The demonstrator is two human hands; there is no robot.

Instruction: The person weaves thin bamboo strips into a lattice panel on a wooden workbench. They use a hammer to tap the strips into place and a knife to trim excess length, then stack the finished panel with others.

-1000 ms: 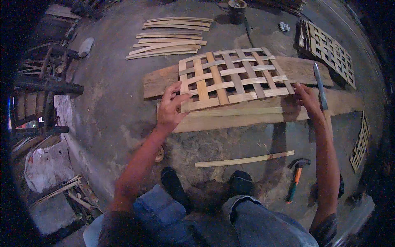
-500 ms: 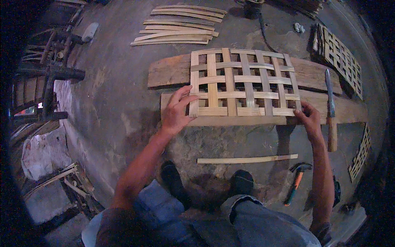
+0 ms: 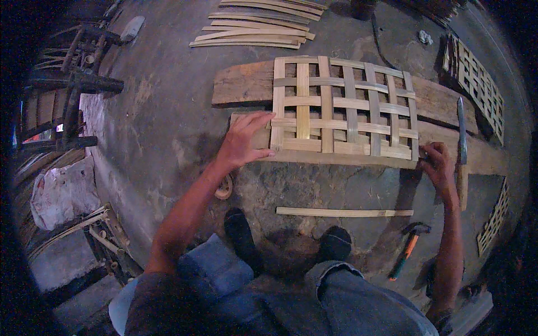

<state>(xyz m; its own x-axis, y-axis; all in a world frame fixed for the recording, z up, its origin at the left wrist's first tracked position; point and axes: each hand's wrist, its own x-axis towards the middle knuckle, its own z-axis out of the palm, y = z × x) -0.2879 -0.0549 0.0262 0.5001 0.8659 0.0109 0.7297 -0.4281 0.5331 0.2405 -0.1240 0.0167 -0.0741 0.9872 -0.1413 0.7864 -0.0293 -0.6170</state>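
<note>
A woven lattice panel of flat bamboo strips (image 3: pixel 327 106) lies over two thick wooden planks (image 3: pixel 241 84). My left hand (image 3: pixel 242 141) is at its near left corner, fingers stretched out and thumb spread apart; the fingertips meet the panel's left edge. Just off the near right corner is my right hand (image 3: pixel 440 166), its fingers bent, the thumb and forefinger apart, with nothing visible between them. To the right of that hand, a long knife with a wooden handle (image 3: pixel 462 168) rests across the near plank. One loose bamboo strip (image 3: pixel 344 211) lies on the floor in front of the planks.
A hammer with an orange and dark handle (image 3: pixel 409 250) lies near my right forearm. Loose strips (image 3: pixel 258 31) are spread at the back. More lattice panels (image 3: pixel 481 84) stand far right, another (image 3: pixel 493 218) nearer. Beside my left forearm is a round brownish object (image 3: pixel 224 187).
My left thumb has come away from the panel's edge and spread. My right hand has let go of the right corner and drawn slightly aside. The whole view has shifted a little.
</note>
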